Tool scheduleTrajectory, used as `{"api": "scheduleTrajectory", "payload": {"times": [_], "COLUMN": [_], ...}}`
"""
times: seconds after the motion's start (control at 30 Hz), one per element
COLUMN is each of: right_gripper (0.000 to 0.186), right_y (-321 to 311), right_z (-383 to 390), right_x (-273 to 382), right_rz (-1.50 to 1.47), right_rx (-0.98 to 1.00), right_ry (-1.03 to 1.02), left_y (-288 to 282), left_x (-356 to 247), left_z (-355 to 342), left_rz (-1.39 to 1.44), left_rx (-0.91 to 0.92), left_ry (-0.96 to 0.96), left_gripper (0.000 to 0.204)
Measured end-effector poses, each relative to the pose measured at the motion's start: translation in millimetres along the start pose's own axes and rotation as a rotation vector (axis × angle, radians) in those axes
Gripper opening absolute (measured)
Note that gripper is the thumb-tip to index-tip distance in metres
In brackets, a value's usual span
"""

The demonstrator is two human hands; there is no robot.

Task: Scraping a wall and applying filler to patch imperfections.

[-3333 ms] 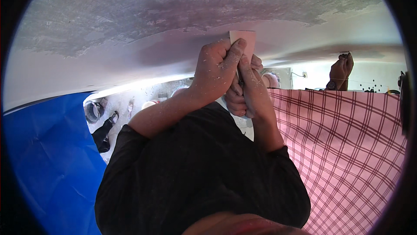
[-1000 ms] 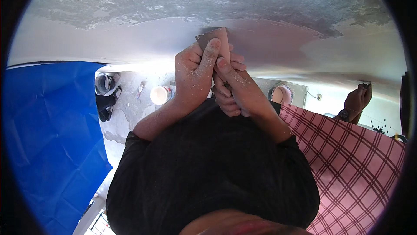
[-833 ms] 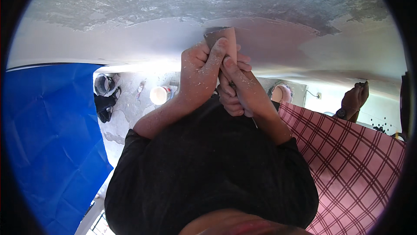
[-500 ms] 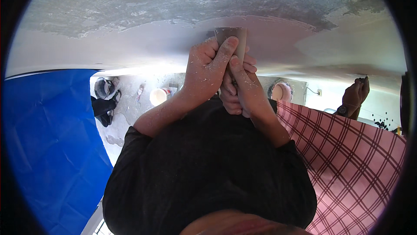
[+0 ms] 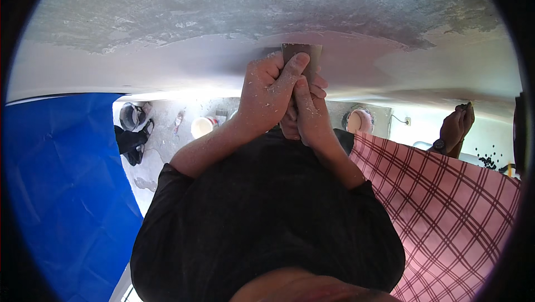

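Observation:
Both of my hands are closed around a putty knife [image 5: 314, 58], with its wide metal blade pointing up and its edge against or very near the wall [image 5: 178, 62]. My left hand [image 5: 263, 91] grips from the left, its thumb pressed flat along the blade. My right hand [image 5: 313, 117] wraps lower down, thumb also upward, and its fingers hide most of the handle. White crumbs of filler cling to my left hand and wrist. The wall has a smooth pale band in front of the knife, and a rough grey streaked area [image 5: 267, 1] beyond it.
Blue sheeting [image 5: 61, 185] hangs at left, pink checked sheeting [image 5: 446, 213] at right. On the floor stand a white bucket [image 5: 202, 128], a dark bucket [image 5: 132, 116] and another bucket [image 5: 359, 121]. Another person's hand [image 5: 456, 126] is near the wall at far right; a dark shoe [image 5: 134, 156] shows at left.
The putty knife and both hands have shifted slightly right and closer to me. My right hand's lower fingers are less visible now.

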State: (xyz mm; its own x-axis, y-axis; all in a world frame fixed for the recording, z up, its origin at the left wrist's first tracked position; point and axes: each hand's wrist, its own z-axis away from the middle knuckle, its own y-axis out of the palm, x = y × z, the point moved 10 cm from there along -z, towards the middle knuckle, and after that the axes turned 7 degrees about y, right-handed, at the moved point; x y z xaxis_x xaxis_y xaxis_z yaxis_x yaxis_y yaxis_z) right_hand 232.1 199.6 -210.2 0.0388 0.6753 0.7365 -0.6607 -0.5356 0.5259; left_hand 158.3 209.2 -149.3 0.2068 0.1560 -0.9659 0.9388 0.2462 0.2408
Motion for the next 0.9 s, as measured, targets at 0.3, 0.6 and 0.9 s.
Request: {"api": "scheduleTrajectory", "payload": {"times": [0.3,0.6,0.9], "right_gripper": [0.036,0.037,0.032], "right_y": [-2,3,-11], "right_z": [1,0,3], "right_x": [16,13,14], "right_rz": [0.134,0.033,0.124], "right_rx": [-0.048,-0.006,-0.041], "right_ry": [-0.075,-0.080,-0.101], "left_y": [-1,0,7], "left_x": [3,-4,2], "left_z": [-1,2,0], "left_rz": [0.019,-0.049,-0.075], "left_rx": [0.004,-0.043,-0.026], "left_ry": [0.003,-0.013,-0.030], "left_gripper": [0.039,0.039,0.038]}}
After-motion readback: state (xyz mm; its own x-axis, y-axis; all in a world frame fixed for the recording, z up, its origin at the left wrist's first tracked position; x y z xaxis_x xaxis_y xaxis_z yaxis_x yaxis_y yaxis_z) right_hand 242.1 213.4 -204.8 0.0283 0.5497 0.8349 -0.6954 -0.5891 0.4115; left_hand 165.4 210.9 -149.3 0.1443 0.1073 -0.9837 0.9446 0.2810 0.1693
